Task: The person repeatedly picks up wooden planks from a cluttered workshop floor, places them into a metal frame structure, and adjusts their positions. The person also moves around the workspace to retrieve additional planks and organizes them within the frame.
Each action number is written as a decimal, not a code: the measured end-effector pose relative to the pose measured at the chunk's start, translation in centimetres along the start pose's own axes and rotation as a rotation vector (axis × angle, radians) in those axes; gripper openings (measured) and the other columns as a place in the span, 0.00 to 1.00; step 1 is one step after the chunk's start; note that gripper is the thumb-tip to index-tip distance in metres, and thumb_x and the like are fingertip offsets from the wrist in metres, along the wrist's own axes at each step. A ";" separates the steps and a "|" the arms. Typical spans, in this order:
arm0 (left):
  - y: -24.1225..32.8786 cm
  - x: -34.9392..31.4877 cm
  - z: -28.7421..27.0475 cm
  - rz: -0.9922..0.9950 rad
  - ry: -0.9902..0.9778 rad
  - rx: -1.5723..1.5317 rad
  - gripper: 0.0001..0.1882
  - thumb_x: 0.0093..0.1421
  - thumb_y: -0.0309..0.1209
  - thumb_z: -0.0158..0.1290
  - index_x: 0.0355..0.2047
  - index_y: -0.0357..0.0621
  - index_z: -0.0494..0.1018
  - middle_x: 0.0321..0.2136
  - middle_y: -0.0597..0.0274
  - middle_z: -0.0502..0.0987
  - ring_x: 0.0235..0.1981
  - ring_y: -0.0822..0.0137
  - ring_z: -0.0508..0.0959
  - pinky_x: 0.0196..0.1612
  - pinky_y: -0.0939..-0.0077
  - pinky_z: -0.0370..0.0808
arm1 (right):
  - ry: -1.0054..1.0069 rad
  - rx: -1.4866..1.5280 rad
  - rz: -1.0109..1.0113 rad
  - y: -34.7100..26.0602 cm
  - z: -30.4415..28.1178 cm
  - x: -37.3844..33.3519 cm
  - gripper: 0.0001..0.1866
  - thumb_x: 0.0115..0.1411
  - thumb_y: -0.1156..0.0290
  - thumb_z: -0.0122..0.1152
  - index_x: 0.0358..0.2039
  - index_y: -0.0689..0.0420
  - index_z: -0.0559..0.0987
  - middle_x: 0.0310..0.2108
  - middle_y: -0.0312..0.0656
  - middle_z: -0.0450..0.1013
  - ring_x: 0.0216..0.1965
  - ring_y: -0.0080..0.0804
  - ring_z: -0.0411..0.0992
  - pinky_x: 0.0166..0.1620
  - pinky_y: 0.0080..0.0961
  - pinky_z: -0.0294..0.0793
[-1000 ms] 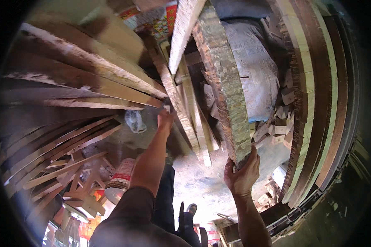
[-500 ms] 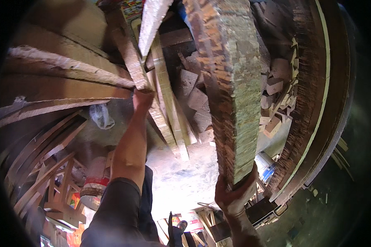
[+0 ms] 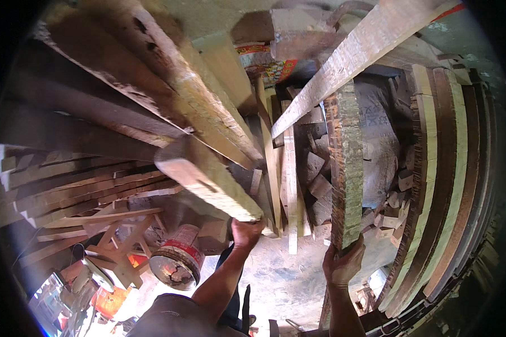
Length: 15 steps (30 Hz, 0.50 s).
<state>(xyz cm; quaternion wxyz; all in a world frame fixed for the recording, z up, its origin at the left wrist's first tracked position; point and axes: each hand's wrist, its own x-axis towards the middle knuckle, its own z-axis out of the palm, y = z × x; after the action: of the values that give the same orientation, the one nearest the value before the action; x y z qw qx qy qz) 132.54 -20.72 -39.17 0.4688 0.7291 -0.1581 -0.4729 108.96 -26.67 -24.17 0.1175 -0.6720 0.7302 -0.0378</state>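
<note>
My left hand (image 3: pixel 246 233) is closed round the near lower end of a thick wooden beam (image 3: pixel 208 182), which slants up and to the left. To its right, my right hand (image 3: pixel 343 263) grips a rough-sawn plank (image 3: pixel 346 168), its thumb side against the pale face. This plank stands lengthwise, with a dark, bark-like left side, and leads away from me. Between the two hands, several narrow strips of wood (image 3: pixel 289 185) point toward me. A pale tapering board (image 3: pixel 354 62) crosses above the plank, its far end beyond the upper right.
Long boards (image 3: pixel 95 95) fan out at the left, above stacked timber (image 3: pixel 84 182). A bucket (image 3: pixel 177 258) with a red and white side sits on the floor at lower left. Cut wood blocks (image 3: pixel 320 191) lie in the middle. More thick planks (image 3: pixel 427 185) stand at the right.
The view has turned. My left hand has moved right and nearer, and now grips the end of a thick beam. My right hand still holds the rough plank, which appears farther off.
</note>
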 end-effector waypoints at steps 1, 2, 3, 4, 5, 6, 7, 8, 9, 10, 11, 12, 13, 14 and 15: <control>1.5 -0.1 -1.3 0.019 0.040 -0.014 0.17 0.50 0.23 0.64 0.40 0.37 0.75 0.32 0.60 0.81 0.32 0.66 0.80 0.40 0.71 0.78 | 0.010 -0.010 -0.007 0.1 0.0 -0.1 0.42 0.50 0.68 0.65 0.62 0.69 0.58 0.46 0.62 0.67 0.45 0.63 0.69 0.47 0.52 0.72; 3.5 -0.1 -2.4 -0.048 0.118 -0.143 0.16 0.49 0.21 0.64 0.39 0.37 0.75 0.32 0.60 0.80 0.33 0.67 0.80 0.40 0.71 0.77 | 0.019 -0.012 -0.013 0.2 0.0 0.0 0.41 0.50 0.68 0.64 0.62 0.70 0.59 0.46 0.62 0.67 0.45 0.63 0.69 0.47 0.52 0.72; 6.3 0.5 -3.4 0.092 0.178 -0.074 0.15 0.48 0.20 0.64 0.37 0.36 0.75 0.33 0.59 0.80 0.32 0.67 0.79 0.39 0.71 0.77 | 0.031 -0.018 -0.020 0.1 0.0 0.0 0.41 0.50 0.68 0.64 0.62 0.70 0.59 0.45 0.62 0.67 0.45 0.63 0.69 0.47 0.52 0.72; 8.7 1.2 -4.8 0.126 0.175 0.019 0.15 0.49 0.20 0.64 0.38 0.35 0.75 0.34 0.59 0.80 0.34 0.68 0.79 0.40 0.71 0.77 | 0.004 -0.028 0.016 0.1 -0.2 -0.1 0.41 0.50 0.67 0.64 0.62 0.69 0.59 0.48 0.64 0.66 0.48 0.64 0.69 0.50 0.52 0.72; 10.9 1.8 -6.3 0.153 0.172 0.114 0.15 0.50 0.20 0.63 0.39 0.34 0.74 0.35 0.59 0.80 0.36 0.69 0.79 0.41 0.71 0.77 | 0.015 -0.043 0.003 0.1 -0.3 -0.2 0.41 0.50 0.67 0.63 0.62 0.69 0.59 0.49 0.64 0.66 0.49 0.64 0.68 0.51 0.52 0.71; 13.1 2.4 -7.4 0.207 0.193 0.132 0.15 0.50 0.20 0.63 0.39 0.34 0.75 0.35 0.59 0.80 0.36 0.68 0.79 0.42 0.71 0.77 | 0.026 -0.058 -0.016 0.2 -0.1 -0.2 0.42 0.50 0.66 0.63 0.62 0.69 0.58 0.51 0.64 0.66 0.51 0.65 0.68 0.53 0.52 0.71; 15.2 3.3 -8.4 0.259 0.207 0.152 0.15 0.50 0.19 0.63 0.39 0.33 0.75 0.35 0.59 0.80 0.36 0.68 0.79 0.42 0.71 0.77 | 0.036 -0.075 -0.029 0.2 -0.1 -0.3 0.42 0.50 0.66 0.63 0.62 0.69 0.58 0.52 0.65 0.65 0.52 0.65 0.67 0.54 0.52 0.71; 17.2 4.2 -9.2 0.269 0.194 0.182 0.18 0.50 0.19 0.62 0.42 0.33 0.74 0.37 0.58 0.80 0.37 0.67 0.79 0.43 0.71 0.76 | -0.020 -0.063 0.044 0.2 -0.1 -0.4 0.43 0.50 0.65 0.63 0.63 0.69 0.57 0.55 0.65 0.64 0.55 0.66 0.66 0.57 0.52 0.69; 18.7 5.2 -10.0 0.277 0.182 0.214 0.20 0.51 0.19 0.62 0.45 0.34 0.72 0.40 0.57 0.79 0.39 0.66 0.79 0.44 0.70 0.76 | -0.029 -0.066 0.050 0.1 -0.3 -0.5 0.43 0.49 0.65 0.63 0.63 0.69 0.57 0.55 0.65 0.64 0.55 0.66 0.65 0.57 0.52 0.69; 18.6 6.8 -11.1 0.220 0.177 -0.027 0.24 0.51 0.19 0.63 0.49 0.34 0.70 0.44 0.55 0.76 0.42 0.64 0.78 0.46 0.69 0.76 | -0.041 -0.069 0.051 -0.1 -0.5 -0.5 0.43 0.49 0.65 0.63 0.63 0.69 0.57 0.55 0.65 0.64 0.56 0.67 0.65 0.57 0.53 0.69; 18.8 8.0 -11.7 0.294 0.180 0.088 0.29 0.52 0.21 0.64 0.53 0.34 0.66 0.50 0.52 0.72 0.48 0.60 0.76 0.51 0.68 0.74 | -0.050 -0.078 0.058 -0.1 -0.6 -0.4 0.43 0.49 0.65 0.63 0.63 0.69 0.57 0.55 0.65 0.64 0.56 0.67 0.65 0.57 0.53 0.69; 19.8 8.9 -11.9 0.368 0.191 0.201 0.33 0.53 0.22 0.65 0.57 0.34 0.62 0.55 0.48 0.68 0.54 0.56 0.73 0.55 0.66 0.73 | -0.033 -0.049 0.025 0.4 -0.5 -0.4 0.43 0.49 0.66 0.64 0.63 0.69 0.57 0.54 0.65 0.64 0.55 0.67 0.65 0.58 0.53 0.68; 20.8 8.6 -11.2 0.421 0.315 0.535 0.35 0.56 0.29 0.66 0.59 0.32 0.61 0.56 0.45 0.68 0.58 0.52 0.70 0.60 0.63 0.68 | -0.027 -0.054 0.010 0.5 -0.3 -0.5 0.43 0.49 0.66 0.64 0.63 0.69 0.57 0.53 0.65 0.64 0.55 0.67 0.65 0.58 0.53 0.69; 18.9 9.1 -11.5 0.385 0.374 0.519 0.38 0.56 0.33 0.65 0.61 0.32 0.60 0.56 0.44 0.67 0.59 0.50 0.69 0.61 0.62 0.67 | -0.017 -0.066 -0.005 0.7 0.0 -0.6 0.43 0.49 0.66 0.64 0.63 0.69 0.57 0.53 0.66 0.64 0.54 0.67 0.65 0.57 0.52 0.69; 15.8 9.8 -11.9 0.342 0.434 0.501 0.40 0.57 0.37 0.65 0.63 0.32 0.59 0.57 0.43 0.67 0.60 0.48 0.68 0.63 0.60 0.65 | -0.010 -0.083 -0.023 0.8 0.0 -0.5 0.43 0.49 0.66 0.64 0.63 0.69 0.57 0.52 0.66 0.64 0.54 0.67 0.66 0.57 0.52 0.69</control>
<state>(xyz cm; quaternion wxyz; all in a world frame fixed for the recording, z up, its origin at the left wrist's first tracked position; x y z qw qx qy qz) 150.80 -29.01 -30.01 0.3706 0.8676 -0.2853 -0.1689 108.21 -26.10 -24.31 0.0928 -0.6848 0.7228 -0.0055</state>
